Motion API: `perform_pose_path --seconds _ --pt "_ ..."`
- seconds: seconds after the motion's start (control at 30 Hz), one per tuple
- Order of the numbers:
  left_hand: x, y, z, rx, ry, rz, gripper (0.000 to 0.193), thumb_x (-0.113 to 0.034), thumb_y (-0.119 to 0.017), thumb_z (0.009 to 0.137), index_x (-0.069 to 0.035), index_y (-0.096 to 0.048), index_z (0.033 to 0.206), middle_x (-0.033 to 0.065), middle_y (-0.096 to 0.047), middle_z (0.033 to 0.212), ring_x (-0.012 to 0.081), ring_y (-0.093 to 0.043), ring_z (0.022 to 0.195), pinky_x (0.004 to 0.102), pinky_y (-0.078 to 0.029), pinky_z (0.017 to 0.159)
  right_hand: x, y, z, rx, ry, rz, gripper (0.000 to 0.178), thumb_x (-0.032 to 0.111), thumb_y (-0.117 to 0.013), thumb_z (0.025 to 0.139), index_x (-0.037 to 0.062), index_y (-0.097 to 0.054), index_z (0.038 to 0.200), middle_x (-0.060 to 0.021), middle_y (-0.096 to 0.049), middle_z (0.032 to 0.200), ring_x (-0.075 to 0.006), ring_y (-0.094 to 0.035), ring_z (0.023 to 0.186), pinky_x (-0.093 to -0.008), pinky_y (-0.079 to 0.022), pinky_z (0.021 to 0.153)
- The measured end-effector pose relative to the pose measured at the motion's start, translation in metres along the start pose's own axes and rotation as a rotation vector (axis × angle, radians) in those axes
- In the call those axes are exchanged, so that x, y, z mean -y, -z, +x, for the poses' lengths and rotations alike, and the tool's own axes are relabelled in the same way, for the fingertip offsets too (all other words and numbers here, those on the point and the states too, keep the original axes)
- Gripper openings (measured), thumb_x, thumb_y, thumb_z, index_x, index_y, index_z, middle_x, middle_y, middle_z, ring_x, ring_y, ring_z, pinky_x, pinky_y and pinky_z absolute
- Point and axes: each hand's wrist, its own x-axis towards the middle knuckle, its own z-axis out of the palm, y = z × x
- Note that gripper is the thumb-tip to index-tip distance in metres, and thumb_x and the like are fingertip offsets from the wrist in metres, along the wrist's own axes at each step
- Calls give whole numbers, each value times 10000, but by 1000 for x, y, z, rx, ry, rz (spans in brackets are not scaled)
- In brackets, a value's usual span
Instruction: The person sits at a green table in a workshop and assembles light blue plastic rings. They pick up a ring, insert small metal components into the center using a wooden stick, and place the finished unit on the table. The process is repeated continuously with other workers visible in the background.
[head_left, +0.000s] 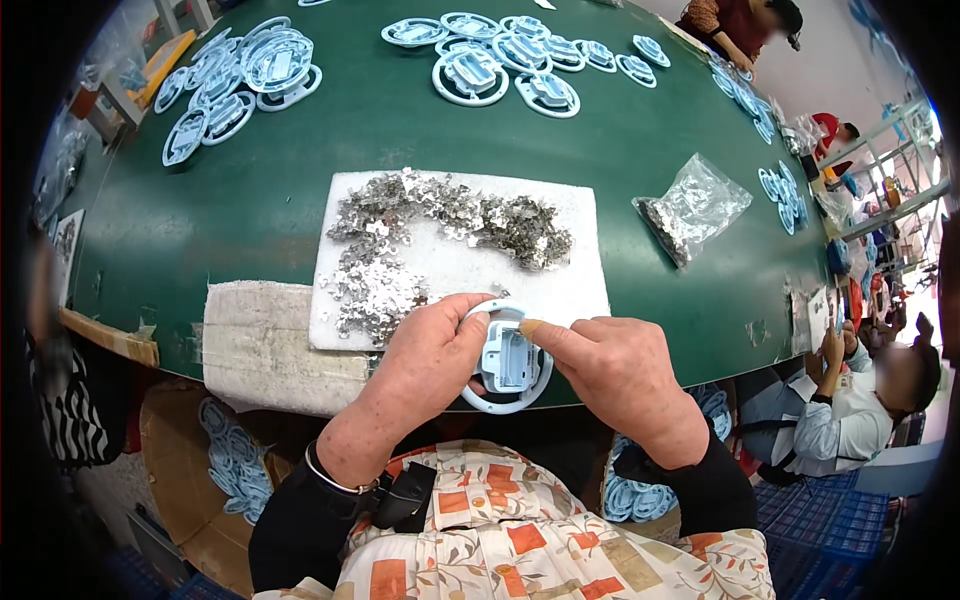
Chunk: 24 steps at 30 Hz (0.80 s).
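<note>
My left hand (428,348) grips a light-blue plastic ring-shaped part (513,362) with a boxy, hollow middle, holding it upright over the table's near edge. From the other side my right hand (622,372) reaches in with a fingertip against the part's upper rim. Its remaining fingers are curled in, and anything small pinched there is hidden. Just beyond both hands lies a white foam sheet (460,300), strewn with many small silvery metal clips (385,290) in a curved heap.
Blue parts like mine lie in piles on the green table (270,215), at far left (278,60) and far middle (470,75). A clear plastic bag (695,205) rests at right. A worn pale block (270,335) sits left; a carton (190,480) of parts stands below. A co-worker (845,410) sits right.
</note>
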Motion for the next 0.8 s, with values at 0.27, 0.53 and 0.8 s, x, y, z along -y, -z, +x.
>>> perform_pose_path --seconds 0.27,0.53,0.8 --pt "-6 -1 -1 15 20 66 363 -161 -461 1056 55 -574 1324 73 -697 899 81 -653 683 240 -585 564 4 3 1 85 -45 34 334 40 -659 786 121 -646 1111 -47 -594 681 -249 -658 637 -378 -489 511" --pt "-4 -2 -4 -8 9 128 352 -157 -462 1052 50 -590 1305 80 -703 881 94 -657 679 252 -581 556 20 24 25 331 40 -114 228 47 -654 790 68 -606 1012 -74 -621 688 -261 -676 627 -380 -503 513" --pt "4 -2 -1 -33 -15 58 333 -150 -464 1050 36 -598 1292 60 -695 907 88 -646 672 251 -577 535 12 34 38 322 163 -123 132 93 -665 810 74 -618 932 -90 -638 677 -277 -682 614 -381 -535 553"
